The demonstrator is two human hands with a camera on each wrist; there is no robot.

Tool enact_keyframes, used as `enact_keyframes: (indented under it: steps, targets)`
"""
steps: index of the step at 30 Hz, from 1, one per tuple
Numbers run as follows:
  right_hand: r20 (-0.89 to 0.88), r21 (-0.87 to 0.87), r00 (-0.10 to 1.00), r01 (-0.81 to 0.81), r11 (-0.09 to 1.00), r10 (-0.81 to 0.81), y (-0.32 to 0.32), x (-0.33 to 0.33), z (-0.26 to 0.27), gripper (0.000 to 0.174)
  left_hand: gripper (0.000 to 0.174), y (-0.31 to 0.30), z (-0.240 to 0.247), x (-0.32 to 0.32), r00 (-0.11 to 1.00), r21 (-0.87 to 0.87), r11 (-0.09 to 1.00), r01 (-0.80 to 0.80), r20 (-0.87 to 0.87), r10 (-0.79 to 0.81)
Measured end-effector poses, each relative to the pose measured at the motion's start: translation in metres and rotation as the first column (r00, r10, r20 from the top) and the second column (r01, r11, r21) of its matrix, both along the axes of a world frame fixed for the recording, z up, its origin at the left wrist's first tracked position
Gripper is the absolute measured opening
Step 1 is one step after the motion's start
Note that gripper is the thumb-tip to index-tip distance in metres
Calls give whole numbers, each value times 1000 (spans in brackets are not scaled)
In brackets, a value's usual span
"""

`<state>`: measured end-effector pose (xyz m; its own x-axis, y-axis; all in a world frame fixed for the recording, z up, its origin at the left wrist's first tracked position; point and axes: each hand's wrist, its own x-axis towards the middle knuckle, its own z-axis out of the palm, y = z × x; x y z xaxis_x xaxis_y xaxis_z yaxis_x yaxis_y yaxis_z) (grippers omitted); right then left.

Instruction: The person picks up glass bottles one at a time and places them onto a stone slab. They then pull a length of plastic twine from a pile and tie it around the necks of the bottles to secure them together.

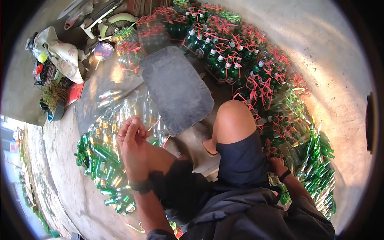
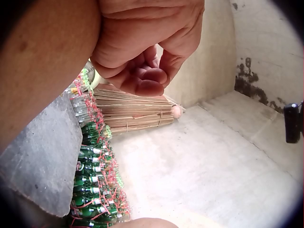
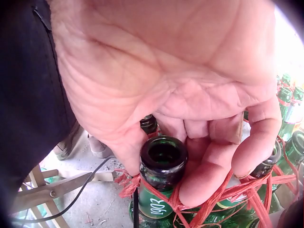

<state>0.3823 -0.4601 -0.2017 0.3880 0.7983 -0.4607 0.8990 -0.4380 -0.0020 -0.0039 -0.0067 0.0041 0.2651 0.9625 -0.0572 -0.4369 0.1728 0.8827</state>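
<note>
My left hand (image 1: 134,140) is raised over the left knee, its fingers loosely curled. Nothing shows between those fingers (image 2: 145,88) in the left wrist view. Low beside the right thigh, my right hand (image 1: 277,165) is among strapped green bottles. The right wrist view shows its thumb and curled fingers around the neck of an uncapped green bottle (image 3: 163,176) with a "1903" label. Red plastic twine (image 3: 218,197) crosses the neck close under the fingertips. More bottle mouths show behind the fingers, and the palm hides part of the bundle.
A dark stone slab (image 1: 178,90) lies in front of the knees. Twine-bound bottle bundles (image 1: 228,60) curve along the wall. Loose green bottles (image 1: 106,170) lie at the left, others (image 1: 316,168) at the right. A fan (image 1: 116,25) stands at the back left. A wooden folding frame (image 3: 61,190) is near the right hand.
</note>
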Motion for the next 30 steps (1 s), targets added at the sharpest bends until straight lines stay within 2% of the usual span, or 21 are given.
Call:
enact_keyframes:
  steps: [5, 11, 12, 13, 17, 19, 23, 26, 27, 28, 30]
  targets:
    - [-45, -33, 999, 4, 999, -5, 11, -7, 23, 33, 19, 0, -2, -1, 1000, -14, 1000, -3, 11, 4]
    - [-18, 106, 1000, 22, 994, -20, 6, -6, 16, 34, 19, 1, -4, -2, 1000, 14, 1000, 7, 24, -8]
    - [-84, -70, 985, 146, 987, -152, 8, -4, 15, 49, 19, 1, -2, -2, 1000, 9, 1000, 3, 17, -3]
    - [-125, -251, 949, 252, 935, -290, 10, -3, 13, 64, 18, 0, -2, -2, 1000, 3, 1000, 0, 9, 0]
    - [-95, -241, 956, 249, 938, -278, 5, -1, 5, 67, 18, -1, -2, -1, 1000, -6, 1000, -21, 2, 21]
    - [-126, -331, 943, 251, 910, -307, 13, -1, 12, 70, 18, -1, -1, -2, 1000, -11, 1000, -21, 4, 22]
    - [-143, -362, 946, 223, 905, -290, 6, 6, 6, 73, 18, 0, -2, -2, 1000, -14, 1000, -27, 12, 28]
    - [-143, -331, 955, 200, 922, -259, -6, 6, -1, 75, 17, 3, -6, -4, 1000, -11, 1000, -8, 24, 8]
    - [-84, -55, 990, 113, 992, -117, -8, 1, 0, 51, 17, 4, -7, -4, 1000, -7, 1000, -7, 19, 7]
    - [13, 218, 1000, -9, 976, 6, -9, -2, 2, 28, 17, 4, -7, -5, 1000, -4, 1000, -6, 14, 6]
    - [5, 182, 1000, -3, 983, 2, -5, -3, 8, 29, 17, 2, -5, -3, 1000, -12, 1000, -23, 4, 23]
